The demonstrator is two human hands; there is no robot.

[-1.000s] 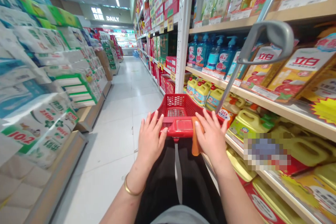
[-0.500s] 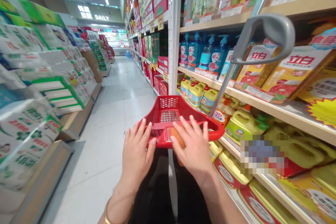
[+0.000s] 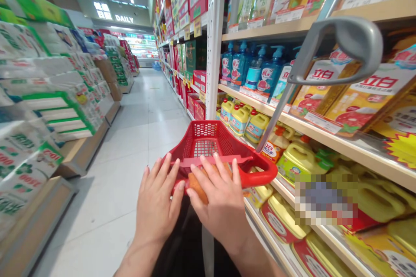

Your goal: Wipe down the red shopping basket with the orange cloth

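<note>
- I have the left grip (image 3: pixel 159 194), a bare hand, released: palm down, fingers straight and slightly spread, lying over the near left edge of a red plastic shopping basket (image 3: pixel 224 136).
- My right grip (image 3: pixel 221 194) is also released, laid flat with the fingers stretched forward over an orange cloth (image 3: pixel 195 185); most of the cloth is hidden under the hand, so I cannot tell how it is folded.
- The cloth sits on the near edge of the basket, toward its middle, with part of it showing between my thumb and index finger.
- The two thumbs are just beside each other, a little red plastic showing between them.
- The basket is straight ahead of me, and its red handle (image 3: pixel 263 177) shows bare to the right of my right grip.
- A grey loop handle (image 3: pixel 338 52) on a slanting rod stands to the basket's right, in front of the shelves.
- On those shelves I see blue pump bottles (image 3: pixel 253 71), yellow jugs (image 3: pixel 238 121) below them, and large orange-labelled bottles (image 3: pixel 325 88); one patch lower down is pixelated.
- Across the pale aisle floor (image 3: pixel 130 151), stacked paper packs (image 3: pixel 65 112) line my left.
- Far ahead I read a lit "DAILY" sign (image 3: pixel 124 18).
</note>
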